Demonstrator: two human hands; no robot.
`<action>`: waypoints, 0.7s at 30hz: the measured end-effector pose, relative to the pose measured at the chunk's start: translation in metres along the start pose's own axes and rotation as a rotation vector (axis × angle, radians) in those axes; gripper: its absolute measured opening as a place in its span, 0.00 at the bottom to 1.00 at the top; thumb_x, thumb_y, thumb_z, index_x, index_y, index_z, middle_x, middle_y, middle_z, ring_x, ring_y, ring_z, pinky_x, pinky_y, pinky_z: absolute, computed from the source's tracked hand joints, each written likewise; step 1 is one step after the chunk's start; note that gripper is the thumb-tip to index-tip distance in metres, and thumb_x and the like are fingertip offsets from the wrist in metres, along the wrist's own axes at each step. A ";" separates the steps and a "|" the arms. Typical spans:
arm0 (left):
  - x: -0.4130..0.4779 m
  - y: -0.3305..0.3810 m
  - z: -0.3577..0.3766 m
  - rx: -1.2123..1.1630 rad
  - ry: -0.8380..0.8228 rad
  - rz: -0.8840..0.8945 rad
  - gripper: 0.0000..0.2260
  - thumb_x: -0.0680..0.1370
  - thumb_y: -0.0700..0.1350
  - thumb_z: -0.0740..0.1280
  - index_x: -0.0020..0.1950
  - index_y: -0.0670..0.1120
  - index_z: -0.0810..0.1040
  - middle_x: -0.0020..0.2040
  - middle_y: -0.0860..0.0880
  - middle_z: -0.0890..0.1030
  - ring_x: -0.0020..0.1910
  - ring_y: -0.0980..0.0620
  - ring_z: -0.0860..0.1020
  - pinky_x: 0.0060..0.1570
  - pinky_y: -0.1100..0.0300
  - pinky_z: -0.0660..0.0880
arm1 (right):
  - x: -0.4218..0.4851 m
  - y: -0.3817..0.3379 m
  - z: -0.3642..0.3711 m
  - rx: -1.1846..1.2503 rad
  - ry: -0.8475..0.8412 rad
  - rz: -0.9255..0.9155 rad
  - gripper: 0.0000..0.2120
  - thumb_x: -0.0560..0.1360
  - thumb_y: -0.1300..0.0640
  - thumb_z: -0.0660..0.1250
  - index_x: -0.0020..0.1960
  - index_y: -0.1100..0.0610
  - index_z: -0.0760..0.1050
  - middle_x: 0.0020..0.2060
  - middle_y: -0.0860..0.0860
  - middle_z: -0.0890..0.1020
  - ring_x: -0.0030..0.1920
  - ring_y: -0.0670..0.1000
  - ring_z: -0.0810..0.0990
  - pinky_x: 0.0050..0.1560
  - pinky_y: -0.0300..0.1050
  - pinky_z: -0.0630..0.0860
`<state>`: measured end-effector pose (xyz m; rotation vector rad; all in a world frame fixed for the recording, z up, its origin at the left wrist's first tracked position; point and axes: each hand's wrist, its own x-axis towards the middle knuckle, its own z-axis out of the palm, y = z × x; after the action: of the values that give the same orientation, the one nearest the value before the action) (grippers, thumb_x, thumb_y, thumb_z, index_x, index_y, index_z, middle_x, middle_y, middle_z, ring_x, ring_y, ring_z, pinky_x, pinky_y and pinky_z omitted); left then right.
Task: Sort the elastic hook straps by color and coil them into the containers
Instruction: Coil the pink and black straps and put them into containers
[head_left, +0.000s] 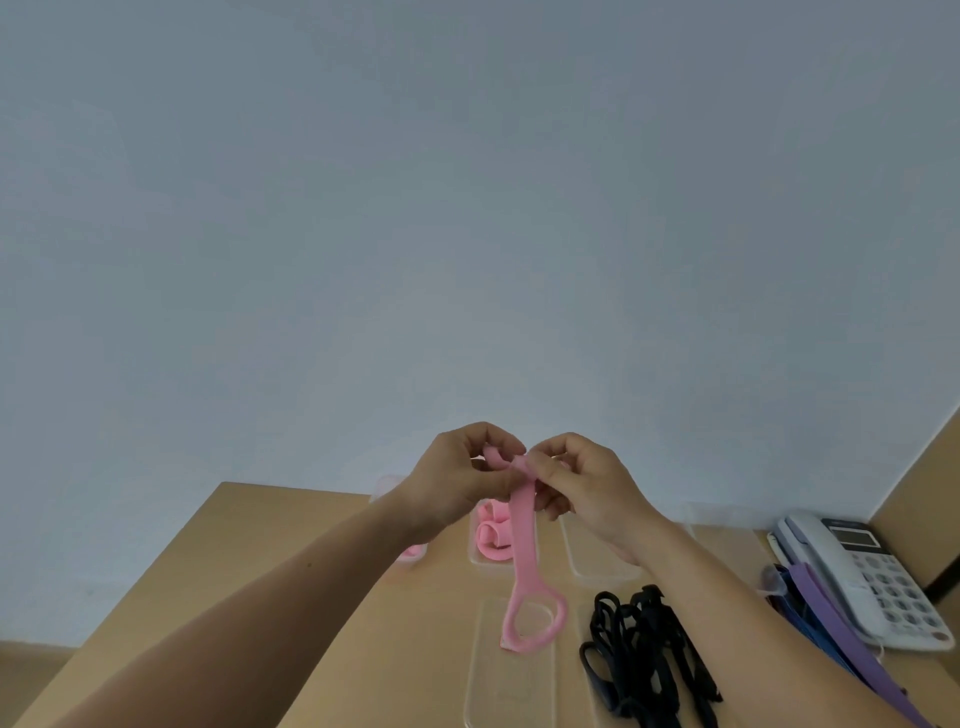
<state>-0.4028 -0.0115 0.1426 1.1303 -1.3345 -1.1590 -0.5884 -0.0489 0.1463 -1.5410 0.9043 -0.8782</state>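
Pinching the pink strap (522, 525) at its top with both left hand (462, 480) and right hand (582, 488), we let it hang lengthwise toward the containers (480, 556) below.

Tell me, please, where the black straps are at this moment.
In the head view, the black straps lie at lower right, between a clear container and the purple straps.

The pink strap (521, 530) looks like soft, matt woven cloth, as do the black straps (649, 654). The containers (511, 686) are clear, faintly glossy plastic on a smooth, matt wood-look counter (311, 597). The telephone (872, 577) is pale, smooth plastic.
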 end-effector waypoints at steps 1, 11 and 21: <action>-0.001 -0.001 0.001 0.008 0.001 0.008 0.09 0.71 0.37 0.77 0.49 0.42 0.81 0.45 0.42 0.82 0.50 0.36 0.83 0.54 0.42 0.80 | 0.000 0.000 0.000 -0.016 0.009 -0.009 0.12 0.73 0.52 0.74 0.49 0.60 0.79 0.34 0.55 0.83 0.35 0.52 0.82 0.36 0.42 0.77; 0.000 0.002 -0.003 0.030 -0.082 -0.114 0.15 0.74 0.41 0.74 0.56 0.37 0.77 0.49 0.36 0.84 0.50 0.36 0.83 0.55 0.41 0.80 | 0.002 0.002 -0.003 -0.030 0.023 -0.063 0.12 0.71 0.55 0.77 0.52 0.55 0.78 0.35 0.46 0.83 0.34 0.49 0.82 0.41 0.46 0.80; 0.000 0.006 -0.009 -0.088 -0.085 -0.105 0.13 0.75 0.41 0.73 0.56 0.37 0.77 0.48 0.35 0.84 0.47 0.37 0.83 0.50 0.46 0.81 | 0.001 0.004 0.000 0.019 0.005 -0.057 0.16 0.67 0.51 0.79 0.51 0.53 0.80 0.47 0.54 0.84 0.44 0.55 0.84 0.49 0.52 0.82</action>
<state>-0.3939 -0.0110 0.1487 1.1092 -1.2880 -1.3422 -0.5883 -0.0507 0.1429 -1.5552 0.8574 -0.9292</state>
